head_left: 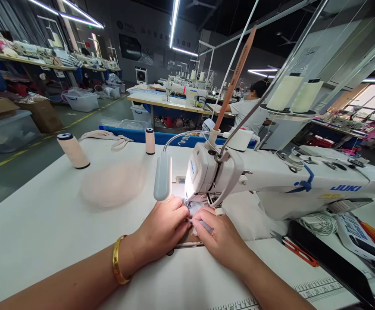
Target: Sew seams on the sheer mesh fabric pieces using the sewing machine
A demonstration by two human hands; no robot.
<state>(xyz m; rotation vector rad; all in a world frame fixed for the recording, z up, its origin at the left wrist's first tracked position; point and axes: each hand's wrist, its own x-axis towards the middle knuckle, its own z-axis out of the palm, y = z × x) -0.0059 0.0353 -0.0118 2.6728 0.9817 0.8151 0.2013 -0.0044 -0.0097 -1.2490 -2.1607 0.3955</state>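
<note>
White cloth [195,208]: pinched by left hand [168,221] and right hand [219,234], seemingly for steadiness.
Lamp [163,177]: beyond left hand, for light.

JUKI on sewing machine [271,174] (in blue) — YING on wall [166,41] — 23 on ruler [318,291].

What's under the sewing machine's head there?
Pale fabric shows beneath the machine head, between the left hand and right hand. The hands cover part of it, hiding its full shape.
</note>
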